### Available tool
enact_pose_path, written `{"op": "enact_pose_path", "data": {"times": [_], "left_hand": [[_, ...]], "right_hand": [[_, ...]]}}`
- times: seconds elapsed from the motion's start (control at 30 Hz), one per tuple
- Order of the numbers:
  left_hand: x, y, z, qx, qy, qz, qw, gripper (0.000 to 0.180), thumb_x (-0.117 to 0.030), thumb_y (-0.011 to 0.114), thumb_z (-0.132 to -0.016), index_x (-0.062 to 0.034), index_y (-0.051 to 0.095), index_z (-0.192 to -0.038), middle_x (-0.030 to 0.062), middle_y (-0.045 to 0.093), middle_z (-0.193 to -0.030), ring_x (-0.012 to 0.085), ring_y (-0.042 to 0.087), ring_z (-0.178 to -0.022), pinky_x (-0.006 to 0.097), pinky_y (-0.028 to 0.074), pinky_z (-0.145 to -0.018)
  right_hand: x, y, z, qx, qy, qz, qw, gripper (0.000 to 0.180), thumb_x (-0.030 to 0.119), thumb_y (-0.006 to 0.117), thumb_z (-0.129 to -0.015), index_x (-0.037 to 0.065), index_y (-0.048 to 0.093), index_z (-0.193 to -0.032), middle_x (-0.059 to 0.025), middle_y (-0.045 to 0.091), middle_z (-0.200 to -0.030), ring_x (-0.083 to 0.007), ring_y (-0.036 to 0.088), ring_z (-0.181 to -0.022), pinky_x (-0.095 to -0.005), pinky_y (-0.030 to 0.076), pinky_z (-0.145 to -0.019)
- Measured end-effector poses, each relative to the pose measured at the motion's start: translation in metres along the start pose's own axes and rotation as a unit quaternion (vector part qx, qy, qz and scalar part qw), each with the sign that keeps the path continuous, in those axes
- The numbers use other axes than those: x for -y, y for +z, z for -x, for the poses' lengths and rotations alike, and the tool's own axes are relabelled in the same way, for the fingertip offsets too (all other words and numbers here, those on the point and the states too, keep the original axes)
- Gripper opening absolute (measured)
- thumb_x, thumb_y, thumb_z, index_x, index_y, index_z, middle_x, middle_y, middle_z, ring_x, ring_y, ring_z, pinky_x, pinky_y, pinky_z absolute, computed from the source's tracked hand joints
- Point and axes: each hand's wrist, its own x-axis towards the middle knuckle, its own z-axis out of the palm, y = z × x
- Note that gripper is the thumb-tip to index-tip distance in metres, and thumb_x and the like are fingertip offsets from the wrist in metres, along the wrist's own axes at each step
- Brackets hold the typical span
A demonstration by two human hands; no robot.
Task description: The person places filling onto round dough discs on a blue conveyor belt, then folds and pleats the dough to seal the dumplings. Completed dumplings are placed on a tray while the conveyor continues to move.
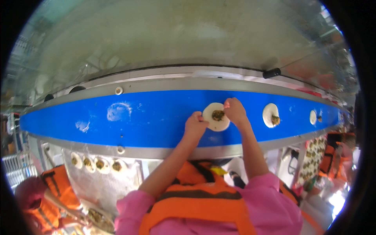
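Nearest me, a metal tray at lower left carries four filled dumplings in a row. Beyond it, on the blue belt, I count three dough rounds with dark filling. My left hand pinches the near-left edge of the closest round, fingers curled tight on it. My right hand grips its far-right edge, fingers closed. The second round and third round lie untouched farther right.
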Motion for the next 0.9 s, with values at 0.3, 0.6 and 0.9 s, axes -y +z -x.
{"op": "enact_pose_path", "data": {"times": [0.3,0.6,0.9], "left_hand": [[0.010,-0.045,-0.001,-0.079,-0.022,-0.148,0.986,0.030,-0.011,0.061,-0.063,0.0003,0.056,-0.091,0.0101,0.054,-0.072,0.0215,0.053,-0.064,0.031,0.044,-0.058],[0.018,-0.102,0.018,-0.215,-0.014,-0.058,0.975,0.027,-0.013,0.058,-0.063,-0.0006,0.056,-0.086,0.0145,0.056,-0.075,0.0283,0.055,-0.067,0.035,0.043,-0.058],[0.124,-0.212,0.182,-0.221,-0.110,0.321,0.915,0.026,-0.002,0.054,-0.071,0.0026,0.051,-0.097,0.0071,0.057,-0.082,0.0108,0.054,-0.070,0.022,0.043,-0.056]], "right_hand": [[0.051,0.022,-0.009,0.133,-0.144,-0.076,0.978,0.013,0.005,0.056,-0.067,0.006,0.055,-0.080,-0.0124,0.057,-0.079,-0.0304,0.055,-0.075,-0.0387,0.045,-0.066],[0.133,0.028,0.014,0.132,-0.261,-0.266,0.918,0.013,0.000,0.053,-0.073,0.003,0.046,-0.083,-0.0136,0.050,-0.074,-0.0257,0.052,-0.068,-0.0318,0.042,-0.061],[0.273,0.094,0.112,0.309,-0.368,-0.223,0.848,0.013,-0.002,0.053,-0.071,0.003,0.050,-0.082,-0.0133,0.054,-0.069,-0.0229,0.053,-0.059,-0.0309,0.042,-0.054]]}}
